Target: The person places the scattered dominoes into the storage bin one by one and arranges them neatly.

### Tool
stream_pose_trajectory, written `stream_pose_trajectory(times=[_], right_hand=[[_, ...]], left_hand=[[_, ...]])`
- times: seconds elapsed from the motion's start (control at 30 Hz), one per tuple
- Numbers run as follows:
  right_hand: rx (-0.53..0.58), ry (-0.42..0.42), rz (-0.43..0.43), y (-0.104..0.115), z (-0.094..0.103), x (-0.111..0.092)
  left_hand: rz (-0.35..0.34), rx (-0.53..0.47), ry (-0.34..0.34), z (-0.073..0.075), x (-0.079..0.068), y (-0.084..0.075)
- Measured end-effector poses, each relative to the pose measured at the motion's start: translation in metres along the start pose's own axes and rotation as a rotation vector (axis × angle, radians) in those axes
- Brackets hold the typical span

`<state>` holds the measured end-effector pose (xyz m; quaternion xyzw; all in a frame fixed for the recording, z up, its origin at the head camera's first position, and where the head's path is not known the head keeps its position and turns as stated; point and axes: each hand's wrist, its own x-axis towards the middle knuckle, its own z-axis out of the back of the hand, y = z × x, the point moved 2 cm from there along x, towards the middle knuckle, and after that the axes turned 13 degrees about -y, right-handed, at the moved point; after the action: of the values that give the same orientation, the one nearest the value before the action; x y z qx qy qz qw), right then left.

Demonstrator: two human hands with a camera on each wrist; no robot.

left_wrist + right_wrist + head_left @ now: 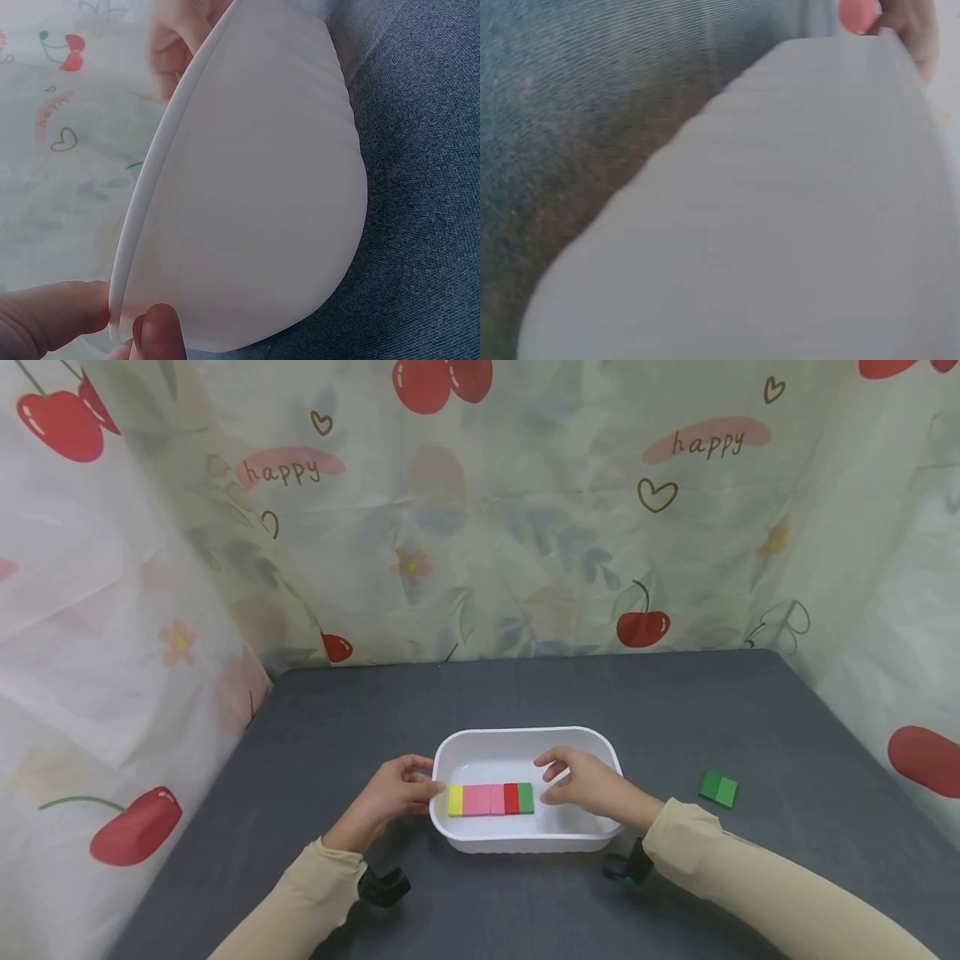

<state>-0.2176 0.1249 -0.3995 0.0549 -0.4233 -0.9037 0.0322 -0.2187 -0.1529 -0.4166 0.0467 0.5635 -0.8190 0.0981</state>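
A white plastic tub [525, 843] stands in the middle of the table. Inside it, a row of coloured tiles [483, 800] runs yellow, pink, red and green from left to right. My left hand [393, 789] holds the tub's left end, thumb and fingers [161, 334] on either side of the rim in the left wrist view. Over the right half of the tub hovers my right hand [585, 783], fingers loosely bent, nothing between them, just right of the green tile. The tub's outer wall [765, 195] fills much of the right wrist view and hides the right fingers there.
Two green tiles [718, 788], one darker, lie side by side on the dark table [360, 710] to the right of the tub. A printed curtain [487, 527] hangs behind and at both sides of the table. Black wrist straps [384, 887] hang under both forearms.
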Motion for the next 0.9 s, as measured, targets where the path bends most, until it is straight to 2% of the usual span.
stream_pose_trajectory(times=[0.27,0.53,0.63,0.9], right_hand=[[0.088,-0.008,0.034,0.001,0.031,-0.011],[0.185,-0.056,0.105,-0.010,0.079,-0.017],[0.211,-0.088,0.121,-0.019,0.098,-0.020],[0.178,-0.220,0.087,-0.057,0.140,-0.028]], left_hand=[[0.017,0.001,-0.009,-0.001,0.002,0.001],[0.019,0.006,-0.020,-0.001,0.002,0.001],[0.018,0.009,-0.018,-0.002,0.002,0.001],[0.034,0.021,-0.024,-0.002,0.002,0.001]])
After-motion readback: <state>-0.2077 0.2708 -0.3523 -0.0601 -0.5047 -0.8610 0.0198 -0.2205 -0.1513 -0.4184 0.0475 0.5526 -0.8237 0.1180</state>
